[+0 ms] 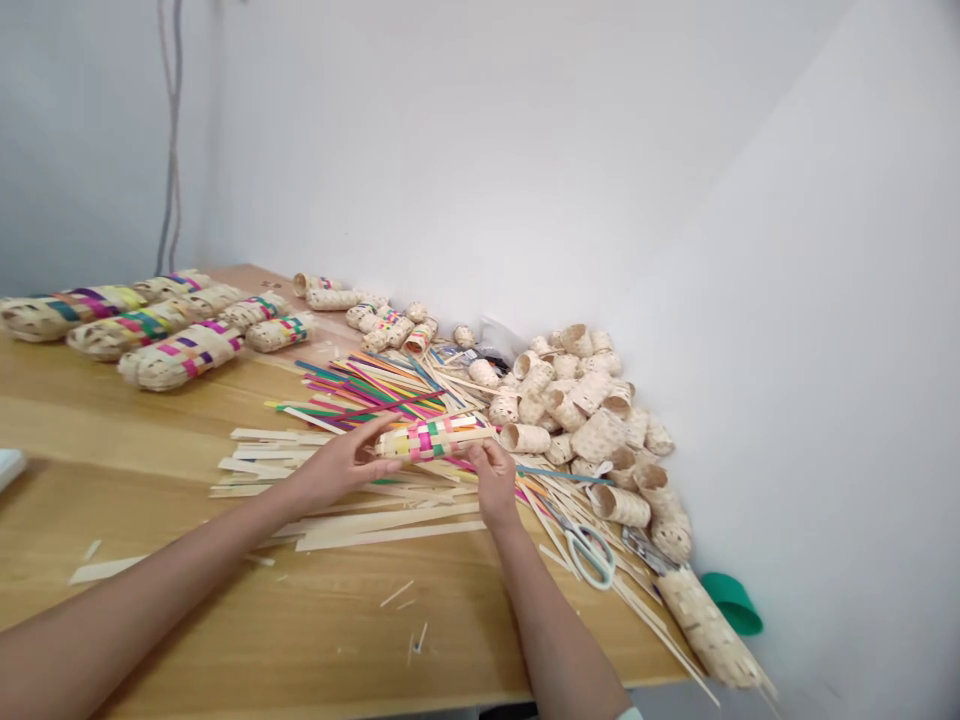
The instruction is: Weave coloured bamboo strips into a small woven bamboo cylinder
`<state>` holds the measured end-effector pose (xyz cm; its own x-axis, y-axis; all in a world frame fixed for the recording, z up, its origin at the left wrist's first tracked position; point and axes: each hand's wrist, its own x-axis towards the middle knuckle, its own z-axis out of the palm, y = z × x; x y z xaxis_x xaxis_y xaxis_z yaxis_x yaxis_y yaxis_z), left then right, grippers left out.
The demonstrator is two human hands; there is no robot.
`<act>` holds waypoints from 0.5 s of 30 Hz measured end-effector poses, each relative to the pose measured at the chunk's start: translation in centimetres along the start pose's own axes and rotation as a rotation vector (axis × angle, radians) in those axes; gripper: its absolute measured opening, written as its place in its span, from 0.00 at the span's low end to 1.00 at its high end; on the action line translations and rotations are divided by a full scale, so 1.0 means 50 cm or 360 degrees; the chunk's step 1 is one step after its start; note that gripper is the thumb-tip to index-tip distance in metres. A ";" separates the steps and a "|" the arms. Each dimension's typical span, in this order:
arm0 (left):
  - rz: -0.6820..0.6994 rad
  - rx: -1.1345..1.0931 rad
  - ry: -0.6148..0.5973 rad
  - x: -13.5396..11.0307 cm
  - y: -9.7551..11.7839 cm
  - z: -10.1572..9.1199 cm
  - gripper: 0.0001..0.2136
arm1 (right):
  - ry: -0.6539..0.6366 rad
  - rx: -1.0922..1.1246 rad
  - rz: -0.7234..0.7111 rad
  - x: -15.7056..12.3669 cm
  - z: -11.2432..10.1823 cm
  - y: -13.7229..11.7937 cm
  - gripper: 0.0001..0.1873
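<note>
Between my two hands, above the strewn strips, lies a small woven bamboo case (424,440) with pink, green and yellow bands. My left hand (360,455) grips its left end, thumb below and fingers over the top. At the other end my right hand (493,475) is closed, pinching a pale strip (472,436) that runs along the case. Just beneath and behind are loose coloured strips (367,385) in pink, green, blue and orange. Plain pale strips (390,525) lie in front of them on the wooden table (300,630).
Finished woven cases with coloured bands (184,355) lie at the left. Plain woven tubes (600,430) are heaped against the wall at the right. White-handled scissors (591,555) rest near the right edge, by a woven holder (709,625) and a green container (733,600).
</note>
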<state>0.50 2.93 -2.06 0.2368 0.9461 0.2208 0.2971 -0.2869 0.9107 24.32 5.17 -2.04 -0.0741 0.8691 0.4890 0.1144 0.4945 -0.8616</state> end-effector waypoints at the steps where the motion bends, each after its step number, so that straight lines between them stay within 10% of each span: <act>1: 0.0018 -0.0066 -0.0004 -0.001 0.003 0.000 0.39 | 0.0000 0.0003 0.0000 0.001 -0.001 0.001 0.15; 10: 0.0142 -0.0155 0.0354 -0.009 0.025 0.002 0.32 | 0.0088 0.0476 0.0239 0.011 0.027 0.008 0.47; 15: 0.0173 -0.0197 0.0430 -0.010 0.030 0.003 0.32 | -0.0121 0.0572 0.0332 0.007 0.040 -0.023 0.42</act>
<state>0.97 2.01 -0.87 0.0014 0.9214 0.3887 0.1650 -0.3836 0.9086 22.19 4.88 -1.13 -0.1605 0.9406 0.2993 -0.2170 0.2622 -0.9403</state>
